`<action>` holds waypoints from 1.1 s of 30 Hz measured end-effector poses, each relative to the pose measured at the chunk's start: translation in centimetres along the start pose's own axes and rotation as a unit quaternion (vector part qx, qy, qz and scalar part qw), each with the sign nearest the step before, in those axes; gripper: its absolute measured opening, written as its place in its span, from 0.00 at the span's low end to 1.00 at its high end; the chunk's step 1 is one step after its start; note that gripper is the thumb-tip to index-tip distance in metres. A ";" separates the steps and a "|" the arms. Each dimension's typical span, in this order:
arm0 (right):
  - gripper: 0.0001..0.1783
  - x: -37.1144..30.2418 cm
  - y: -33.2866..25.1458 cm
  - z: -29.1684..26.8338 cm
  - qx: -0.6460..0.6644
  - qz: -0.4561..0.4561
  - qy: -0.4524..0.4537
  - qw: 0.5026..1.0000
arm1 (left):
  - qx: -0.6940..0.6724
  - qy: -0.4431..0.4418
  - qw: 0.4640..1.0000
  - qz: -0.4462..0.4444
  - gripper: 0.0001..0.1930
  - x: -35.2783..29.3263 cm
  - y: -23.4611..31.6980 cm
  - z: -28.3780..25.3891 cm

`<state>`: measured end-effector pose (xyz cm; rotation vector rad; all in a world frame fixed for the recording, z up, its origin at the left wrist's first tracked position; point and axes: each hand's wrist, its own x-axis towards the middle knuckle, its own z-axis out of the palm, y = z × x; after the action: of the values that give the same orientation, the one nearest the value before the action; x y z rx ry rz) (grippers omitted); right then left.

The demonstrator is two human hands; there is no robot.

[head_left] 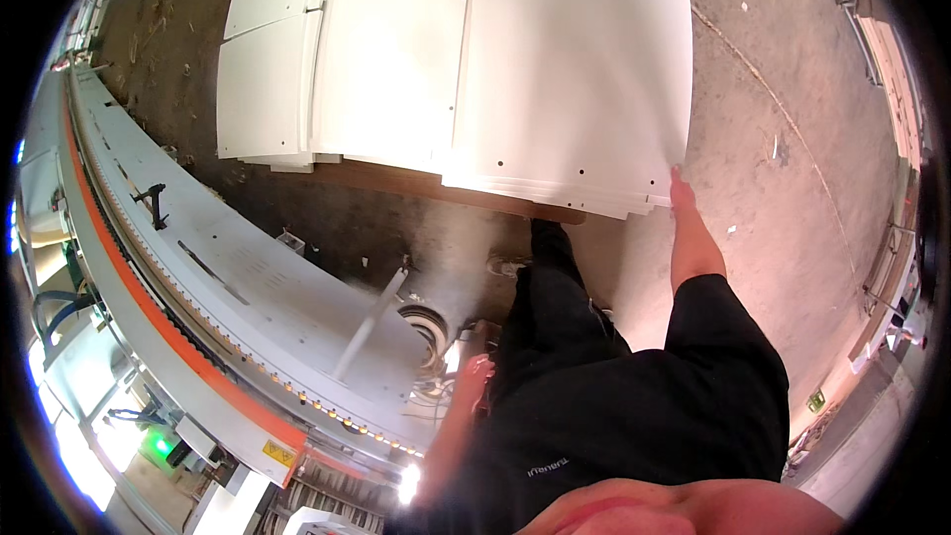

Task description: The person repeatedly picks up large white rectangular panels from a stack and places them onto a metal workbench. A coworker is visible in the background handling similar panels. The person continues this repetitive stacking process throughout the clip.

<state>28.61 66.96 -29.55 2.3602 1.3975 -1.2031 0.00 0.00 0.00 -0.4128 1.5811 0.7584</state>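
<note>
A stack of large white panels point(575, 69) with small dark holes lies in front of me, its layers slightly offset along the near edge. My right hand point(682, 190) is at the stack's near right corner, one digit over the top panel's edge; its other fingers are mostly hidden, and it appears to grip the edge. My left hand point(476, 374) hangs beside my left thigh, near the long machine. Its fingers are loosely bent and slightly apart, with nothing visible in them.
A long grey machine point(267, 287) with an orange stripe point(158, 307) and a row of small rollers curves along my left. A pale post point(371, 322) sticks up from its near side. Brown board point(386, 178) shows under the stack. Scraps lie on the concrete floor point(773, 119).
</note>
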 end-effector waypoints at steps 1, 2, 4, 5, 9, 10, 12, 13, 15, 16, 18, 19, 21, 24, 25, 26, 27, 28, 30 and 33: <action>0.55 -3.3 -2.4 -1.8 0.002 0.041 -0.088 0.995 | 0.012 0.011 1.000 0.004 0.19 -1.1 -0.4 -0.4; 0.55 -6.8 -3.9 -4.2 0.003 0.082 -0.167 0.983 | 0.030 0.016 0.999 0.015 0.19 -1.5 -0.2 -1.0; 0.56 -7.9 -7.0 -6.5 0.008 0.070 -0.063 0.996 | 0.021 -0.027 0.998 0.058 0.18 5.7 2.3 1.1; 0.56 -9.6 -7.1 -6.1 0.012 0.068 -0.048 0.996 | 0.023 -0.024 0.998 0.061 0.18 4.7 2.4 -0.3; 0.57 -14.5 -7.6 -5.4 0.024 0.059 -0.066 0.996 | 0.116 0.001 0.987 0.113 0.17 5.1 5.3 -1.4; 0.58 -15.1 -7.4 -4.8 0.030 0.061 -0.081 0.994 | 0.151 0.018 0.977 0.146 0.16 6.6 6.7 -1.2; 0.58 -15.8 -6.1 -3.7 0.038 0.056 -0.099 0.993 | 0.137 -0.006 0.978 0.155 0.17 7.8 11.0 -0.1; 0.58 -15.5 -4.0 -2.2 0.040 0.053 -0.103 0.992 | 0.128 -0.024 0.979 0.157 0.18 8.1 14.1 1.2; 0.58 -17.7 -3.5 -0.7 0.033 0.051 -0.145 0.988 | 0.134 -0.044 0.978 0.154 0.22 10.5 17.2 3.0; 0.58 -20.7 -3.9 0.7 0.025 0.058 -0.178 0.982 | 0.134 -0.054 0.978 0.152 0.24 11.4 17.8 3.7; 0.54 -27.1 -4.0 4.4 0.049 0.060 -0.196 0.978 | 0.144 0.000 0.975 0.168 0.30 16.6 16.1 4.2; 0.49 -29.5 -4.0 6.0 0.046 0.056 -0.240 0.968 | 0.149 0.022 0.973 0.177 0.32 18.8 15.8 4.8; 0.33 -32.0 -3.3 9.8 0.062 0.130 -0.345 0.927 | 0.000 0.032 0.997 0.074 0.34 18.8 18.5 6.8; 0.28 -34.3 -3.6 11.1 -0.158 -0.022 -0.467 0.870 | -0.264 0.021 0.964 0.026 0.36 22.4 18.1 7.4; 0.27 -35.7 -5.2 10.8 -0.170 -0.067 -0.432 0.883 | -0.358 0.018 0.933 0.032 0.36 24.1 17.2 6.6; 0.26 -36.2 -6.3 10.4 -0.183 -0.113 -0.395 0.893 | -0.345 0.063 0.925 0.144 0.37 24.6 16.9 6.1; 0.26 -35.7 -6.7 10.4 -0.134 -0.113 -0.382 0.908 | -0.376 0.094 0.917 0.093 0.36 22.4 17.9 4.7; 0.26 -35.3 -7.4 9.7 -0.088 -0.113 -0.375 0.916 | -0.396 0.088 0.907 0.110 0.36 21.9 17.0 2.3; 0.25 -32.2 -8.4 7.7 -0.064 -0.118 -0.352 0.926 | -0.410 0.095 0.896 0.140 0.36 20.9 14.4 -1.0; 0.24 -26.0 -10.2 4.3 0.035 -0.094 -0.306 0.947 | -0.412 0.159 0.883 0.158 0.38 18.0 11.3 -4.7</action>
<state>11.72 53.04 -11.70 1.6695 1.3761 -1.8502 -13.87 7.86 -14.82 -0.9456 1.5793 1.6988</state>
